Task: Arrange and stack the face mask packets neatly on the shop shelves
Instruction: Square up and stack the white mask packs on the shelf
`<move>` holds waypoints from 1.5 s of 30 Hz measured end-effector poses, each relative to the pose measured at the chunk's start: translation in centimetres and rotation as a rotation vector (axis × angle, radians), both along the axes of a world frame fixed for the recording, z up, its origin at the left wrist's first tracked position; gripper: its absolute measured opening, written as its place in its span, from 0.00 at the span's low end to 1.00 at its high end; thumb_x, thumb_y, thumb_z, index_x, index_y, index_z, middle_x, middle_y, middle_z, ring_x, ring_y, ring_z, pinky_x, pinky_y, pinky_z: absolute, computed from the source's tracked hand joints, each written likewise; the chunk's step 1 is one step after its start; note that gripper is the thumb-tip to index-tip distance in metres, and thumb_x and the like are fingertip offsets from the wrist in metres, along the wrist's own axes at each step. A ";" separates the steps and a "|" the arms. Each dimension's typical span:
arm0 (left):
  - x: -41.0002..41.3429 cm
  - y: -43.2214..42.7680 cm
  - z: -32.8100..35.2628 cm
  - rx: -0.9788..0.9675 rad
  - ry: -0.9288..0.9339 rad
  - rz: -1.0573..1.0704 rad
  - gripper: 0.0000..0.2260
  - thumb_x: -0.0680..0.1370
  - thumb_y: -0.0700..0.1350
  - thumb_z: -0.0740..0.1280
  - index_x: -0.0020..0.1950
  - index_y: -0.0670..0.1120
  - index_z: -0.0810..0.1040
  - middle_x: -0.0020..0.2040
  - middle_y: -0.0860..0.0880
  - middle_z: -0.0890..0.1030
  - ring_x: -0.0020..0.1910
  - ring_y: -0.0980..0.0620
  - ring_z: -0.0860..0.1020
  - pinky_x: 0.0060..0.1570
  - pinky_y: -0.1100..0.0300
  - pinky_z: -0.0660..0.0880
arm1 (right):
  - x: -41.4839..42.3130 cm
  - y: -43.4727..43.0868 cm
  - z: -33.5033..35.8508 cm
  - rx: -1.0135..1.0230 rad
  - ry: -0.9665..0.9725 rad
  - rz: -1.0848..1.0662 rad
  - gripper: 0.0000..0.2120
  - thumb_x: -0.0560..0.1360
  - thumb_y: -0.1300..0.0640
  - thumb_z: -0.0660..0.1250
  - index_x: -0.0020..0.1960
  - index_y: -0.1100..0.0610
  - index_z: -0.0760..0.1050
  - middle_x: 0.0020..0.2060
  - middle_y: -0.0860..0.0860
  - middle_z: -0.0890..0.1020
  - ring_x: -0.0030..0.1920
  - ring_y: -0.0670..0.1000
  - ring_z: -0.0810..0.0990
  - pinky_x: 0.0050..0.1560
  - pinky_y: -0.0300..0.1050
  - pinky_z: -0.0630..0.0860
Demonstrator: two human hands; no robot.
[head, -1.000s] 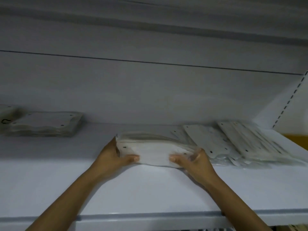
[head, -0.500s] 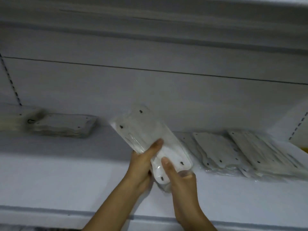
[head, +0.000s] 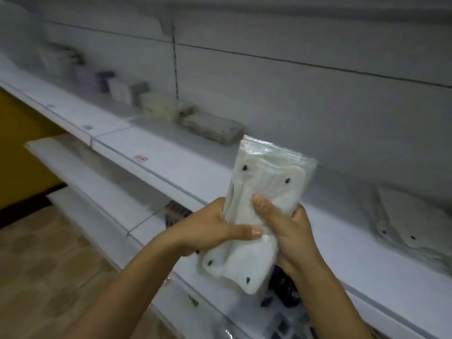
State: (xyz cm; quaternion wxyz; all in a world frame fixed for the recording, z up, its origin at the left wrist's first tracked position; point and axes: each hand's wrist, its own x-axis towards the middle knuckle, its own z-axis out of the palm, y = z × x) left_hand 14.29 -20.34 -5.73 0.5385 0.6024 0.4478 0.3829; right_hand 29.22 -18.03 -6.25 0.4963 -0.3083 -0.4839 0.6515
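Mask packets [head: 260, 216] upright in both hands' grip, left hand [head: 210, 231] and right hand [head: 291, 231] hiding their middle.

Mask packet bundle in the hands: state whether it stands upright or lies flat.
Upright: the mask packet bundle stands on end above the shelf, gripped by left hand and right hand.

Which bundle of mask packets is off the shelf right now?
The upright bundle in both hands' grip, left hand and right hand; the left stack and right pile lie flat.

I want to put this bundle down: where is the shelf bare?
Bare: the shelf between the stacked packets and the loose packets, behind the held bundle. Crowded: far left end and right end.
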 end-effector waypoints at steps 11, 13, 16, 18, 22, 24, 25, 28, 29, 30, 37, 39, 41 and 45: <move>-3.5 -14.9 -8.0 0.003 -0.780 0.531 0.28 0.56 0.65 0.79 0.48 0.48 0.85 0.41 0.50 0.85 0.39 0.54 0.83 0.38 0.62 0.80 | -5.7 -5.5 -3.2 -0.418 0.318 0.136 0.29 0.68 0.46 0.73 0.65 0.57 0.75 0.58 0.55 0.82 0.58 0.56 0.81 0.60 0.57 0.77; -1.8 -16.2 -8.6 0.024 -0.821 0.697 0.32 0.55 0.59 0.82 0.51 0.43 0.82 0.46 0.47 0.85 0.44 0.52 0.84 0.39 0.62 0.80 | -8.1 -8.0 -4.7 -0.473 0.303 0.236 0.34 0.65 0.44 0.76 0.67 0.57 0.74 0.60 0.57 0.81 0.60 0.59 0.80 0.63 0.61 0.74; -2.2 -17.1 -8.0 0.102 -0.797 0.941 0.21 0.64 0.47 0.79 0.55 0.47 0.83 0.58 0.44 0.82 0.56 0.46 0.81 0.52 0.54 0.80 | -11.1 -10.9 -5.6 -0.524 0.331 0.372 0.46 0.60 0.41 0.80 0.71 0.58 0.68 0.64 0.61 0.77 0.64 0.62 0.76 0.66 0.63 0.70; -3.8 -17.9 -6.9 0.172 -0.663 1.037 0.13 0.68 0.41 0.73 0.52 0.49 0.84 0.54 0.46 0.84 0.54 0.47 0.82 0.50 0.55 0.81 | -12.8 -11.5 -5.8 -0.511 0.344 0.401 0.48 0.59 0.43 0.82 0.72 0.59 0.67 0.65 0.61 0.76 0.64 0.62 0.76 0.66 0.63 0.70; -8.7 -19.6 -5.9 0.325 -0.381 1.114 0.14 0.73 0.37 0.71 0.59 0.45 0.79 0.51 0.49 0.85 0.52 0.51 0.83 0.45 0.63 0.80 | -16.3 -11.4 -5.4 -0.485 0.371 0.422 0.31 0.71 0.50 0.74 0.71 0.58 0.69 0.63 0.59 0.78 0.63 0.59 0.78 0.63 0.59 0.74; -11.7 -20.0 -5.8 0.409 -0.233 1.129 0.12 0.74 0.38 0.70 0.57 0.47 0.80 0.50 0.52 0.85 0.51 0.54 0.83 0.45 0.66 0.78 | -18.2 -10.8 -4.4 -0.482 0.404 0.375 0.22 0.76 0.50 0.66 0.67 0.56 0.72 0.60 0.57 0.81 0.61 0.56 0.80 0.60 0.54 0.78; -13.5 -20.2 -5.6 0.450 -0.172 1.143 0.11 0.74 0.39 0.70 0.55 0.50 0.80 0.49 0.55 0.85 0.50 0.57 0.83 0.45 0.67 0.77 | -19.2 -10.4 -3.8 -0.479 0.418 0.338 0.22 0.75 0.49 0.65 0.66 0.55 0.73 0.59 0.56 0.81 0.60 0.55 0.80 0.60 0.53 0.77; -20.3 -20.4 -4.0 0.661 0.174 1.151 0.06 0.76 0.46 0.70 0.51 0.55 0.80 0.44 0.60 0.84 0.43 0.60 0.82 0.40 0.64 0.78 | -23.0 -8.8 -2.2 -0.405 0.379 0.196 0.28 0.71 0.49 0.69 0.70 0.54 0.70 0.61 0.55 0.80 0.62 0.53 0.78 0.59 0.47 0.76; -22.1 -20.2 -3.4 0.794 0.412 1.124 0.06 0.77 0.46 0.69 0.53 0.54 0.81 0.44 0.59 0.84 0.43 0.60 0.82 0.39 0.62 0.78 | -23.8 -8.3 -1.9 -0.331 0.310 0.140 0.30 0.72 0.53 0.69 0.72 0.53 0.67 0.61 0.53 0.79 0.63 0.52 0.77 0.57 0.45 0.75; -24.3 -19.9 -2.9 0.954 0.652 1.069 0.08 0.78 0.45 0.70 0.56 0.52 0.82 0.48 0.56 0.85 0.45 0.58 0.83 0.40 0.59 0.79 | -24.9 -8.0 -1.7 -0.217 0.203 0.078 0.31 0.74 0.57 0.70 0.74 0.51 0.63 0.62 0.51 0.78 0.63 0.51 0.77 0.56 0.44 0.74; -35.1 -19.3 0.1 1.630 1.317 0.702 0.06 0.75 0.42 0.74 0.51 0.46 0.86 0.55 0.50 0.83 0.53 0.52 0.83 0.43 0.56 0.80 | -29.9 -8.1 -1.1 0.913 -0.594 -0.349 0.47 0.68 0.60 0.76 0.76 0.41 0.52 0.77 0.46 0.57 0.75 0.44 0.55 0.74 0.53 0.59; -36.3 -19.5 0.0 1.648 1.319 0.633 0.05 0.75 0.43 0.74 0.50 0.46 0.86 0.55 0.50 0.84 0.52 0.52 0.83 0.43 0.56 0.80 | -31.0 -8.4 -1.5 1.128 -0.712 -0.436 0.44 0.66 0.59 0.78 0.75 0.45 0.59 0.76 0.53 0.59 0.76 0.52 0.57 0.72 0.61 0.62; -37.0 -19.6 -0.6 1.644 1.298 0.586 0.06 0.75 0.43 0.73 0.51 0.46 0.86 0.56 0.50 0.83 0.53 0.51 0.83 0.43 0.56 0.80 | -32.0 -8.9 -2.0 1.338 -0.758 -0.446 0.39 0.65 0.62 0.78 0.72 0.49 0.66 0.74 0.56 0.65 0.75 0.56 0.61 0.70 0.63 0.62; -37.9 -18.4 -1.4 1.578 1.193 0.558 0.09 0.76 0.41 0.72 0.56 0.45 0.84 0.58 0.49 0.82 0.55 0.51 0.82 0.46 0.55 0.80 | -33.0 -9.1 -1.8 1.512 -0.761 -0.429 0.24 0.66 0.69 0.69 0.61 0.55 0.80 0.59 0.51 0.81 0.63 0.51 0.77 0.69 0.55 0.65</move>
